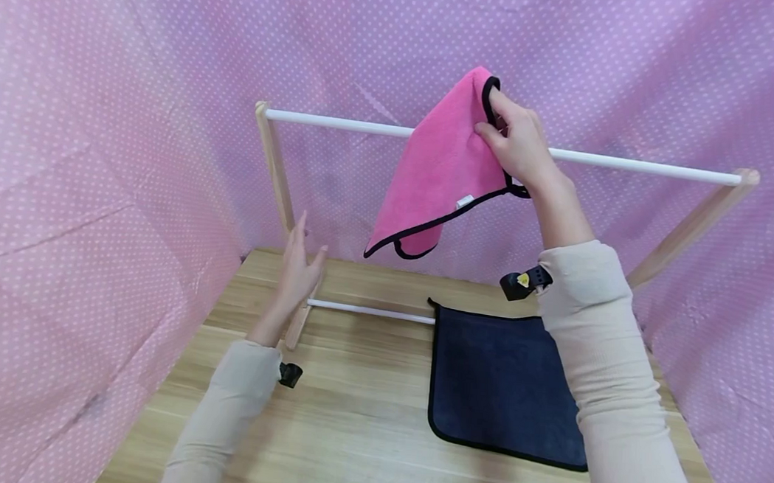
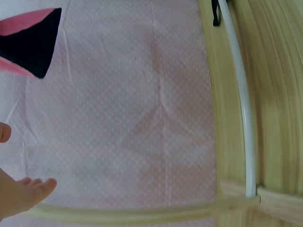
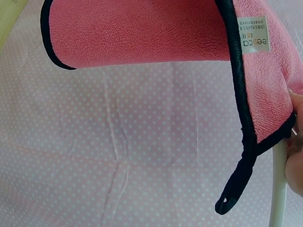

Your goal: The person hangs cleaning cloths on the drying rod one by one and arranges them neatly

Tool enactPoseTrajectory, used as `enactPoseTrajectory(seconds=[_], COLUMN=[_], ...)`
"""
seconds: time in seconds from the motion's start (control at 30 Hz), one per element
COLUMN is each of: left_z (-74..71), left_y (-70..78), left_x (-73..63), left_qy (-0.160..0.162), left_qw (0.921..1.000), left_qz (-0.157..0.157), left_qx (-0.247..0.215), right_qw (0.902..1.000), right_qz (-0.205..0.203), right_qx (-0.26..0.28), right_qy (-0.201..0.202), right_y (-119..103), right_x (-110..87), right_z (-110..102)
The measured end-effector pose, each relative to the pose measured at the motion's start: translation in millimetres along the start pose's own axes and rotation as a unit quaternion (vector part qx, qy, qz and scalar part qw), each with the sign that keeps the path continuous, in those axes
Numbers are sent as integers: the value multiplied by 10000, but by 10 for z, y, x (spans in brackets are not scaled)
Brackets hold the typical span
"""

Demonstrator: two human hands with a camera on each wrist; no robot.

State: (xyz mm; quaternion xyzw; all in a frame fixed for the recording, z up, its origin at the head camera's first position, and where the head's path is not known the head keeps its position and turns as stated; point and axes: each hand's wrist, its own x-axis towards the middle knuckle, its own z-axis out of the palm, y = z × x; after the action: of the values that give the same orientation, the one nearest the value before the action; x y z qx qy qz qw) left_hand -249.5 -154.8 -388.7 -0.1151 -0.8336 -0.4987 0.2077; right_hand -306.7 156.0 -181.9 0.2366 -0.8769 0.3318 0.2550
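A pink towel with black edging drapes over the upper white rod of a wooden rack, its corners hanging unevenly. My right hand pinches its right side, thumb in front, just above the rod. The right wrist view shows the towel's white label and a dark hanging loop near the pinching fingers. My left hand holds nothing; its fingers are extended and apart beside the rack's left post. In the left wrist view, the towel's black-and-pink corner hangs beyond the fingers.
A dark navy towel with black edging lies on the wooden table at the right, overlapping the rack's lower white rod. The right wooden post slants behind my right forearm. Pink dotted cloth surrounds the table.
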Motion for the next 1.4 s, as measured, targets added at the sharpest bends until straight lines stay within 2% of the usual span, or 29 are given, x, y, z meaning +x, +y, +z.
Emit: enactPoseTrajectory(seconds=[0.13, 0.23, 0.4, 0.53, 0.7, 0.8, 0.9, 0.97, 1.07, 1.2, 1.3, 1.4], left_z=[98, 171, 292, 396, 493, 510, 500, 481, 421, 313, 238, 185], left_y=[33, 46, 98, 145, 215, 249, 281, 307, 349, 391, 412, 435], left_x=[34, 89, 201, 293, 363, 378, 392, 403, 410, 410, 412, 415], left_qy=[-412, -705, -1097, -1197, -1328, -1364, -1227, -1143, -1113, -1381, -1793, -2108], left_qw=[9976, 9910, 9664, 9464, 9235, 9110, 9017, 8966, 8826, 8547, 8362, 8287], left_qz=[-157, -316, -1033, -1578, -1945, -2029, -2109, -2080, -1949, -1721, -1523, -1407], left_qx=[-535, -1097, -2082, -2553, -3028, -3320, -3568, -3739, -4132, -4700, -4953, -4990], right_qw=[10000, 10000, 10000, 10000, 10000, 9999, 9999, 9999, 9999, 9998, 9998, 9998], right_qz=[9, -38, -66, -39, -62, -96, -105, -109, -125, -173, -165, -162], right_qx=[-5, -12, -12, 29, 63, 42, 28, 21, 13, -4, 4, 3], right_qy=[-7, 18, 37, 24, 26, 38, 50, 55, 61, 76, 82, 91], right_y=[-2, -2, 0, -2, -9, -14, -20, -24, -31, -33, -30, -25], right_x=[-4, -4, -8, -11, -6, -7, -11, -12, -10, -10, -13, -14], right_z=[12, 17, 19, 20, 22, 26, 30, 33, 38, 41, 37, 31])
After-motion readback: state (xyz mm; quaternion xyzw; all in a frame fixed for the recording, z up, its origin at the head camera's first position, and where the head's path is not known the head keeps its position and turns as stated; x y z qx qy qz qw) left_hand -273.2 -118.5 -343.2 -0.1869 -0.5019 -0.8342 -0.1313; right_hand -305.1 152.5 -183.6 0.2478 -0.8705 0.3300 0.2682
